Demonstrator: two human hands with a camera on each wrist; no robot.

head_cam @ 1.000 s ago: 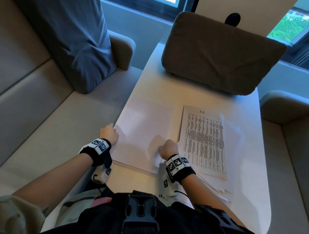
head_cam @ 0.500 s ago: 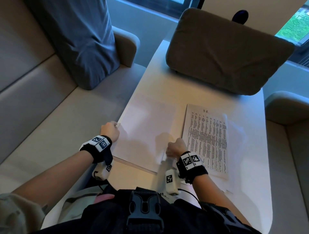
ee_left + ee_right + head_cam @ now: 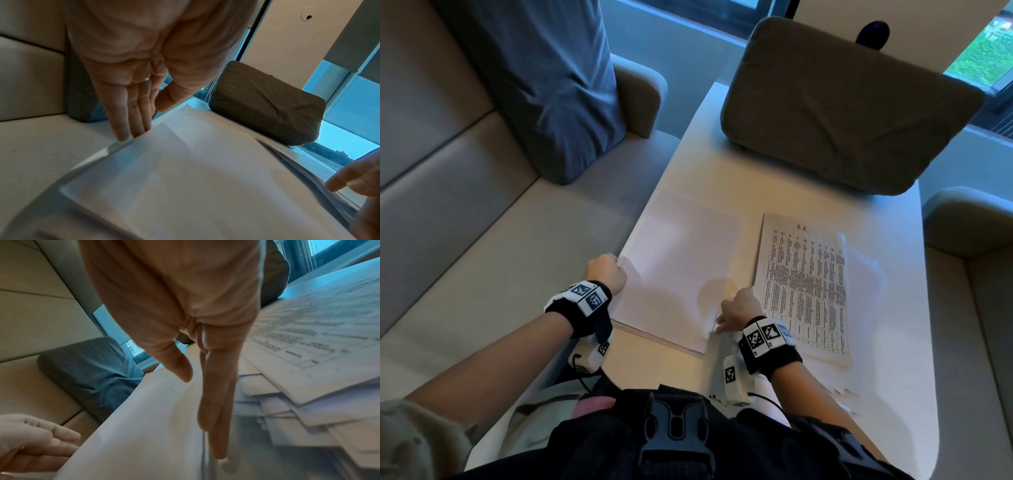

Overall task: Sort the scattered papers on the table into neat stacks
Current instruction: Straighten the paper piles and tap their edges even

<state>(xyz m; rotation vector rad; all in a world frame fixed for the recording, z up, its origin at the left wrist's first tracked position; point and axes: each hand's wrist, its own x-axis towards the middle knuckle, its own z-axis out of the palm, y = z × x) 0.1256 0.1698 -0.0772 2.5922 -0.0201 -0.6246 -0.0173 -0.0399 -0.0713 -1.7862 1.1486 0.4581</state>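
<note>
A stack of blank white papers [image 3: 681,270] lies on the left half of the white table [image 3: 887,359]. My left hand [image 3: 606,274] presses straight fingers [image 3: 131,126] against its left edge. My right hand [image 3: 736,308] stands at the stack's right edge, fingers [image 3: 216,418] straight and pointing down along it, thumb resting on the top sheet. To the right lies a looser pile topped by a printed table sheet [image 3: 804,291], its lower sheets fanned out unevenly [image 3: 287,410]. Neither hand grips any paper.
A brown cushion [image 3: 842,113] stands on the table's far end. A blue-grey cushion [image 3: 544,85] leans on the beige sofa [image 3: 482,240] to the left. Another seat [image 3: 976,308] flanks the right side. Ragged sheet corners [image 3: 846,394] stick out near the table's near right.
My right hand has shifted off the blank stack's near right corner to its right edge. The left hand stays at the left edge. The head view has drifted slightly.
</note>
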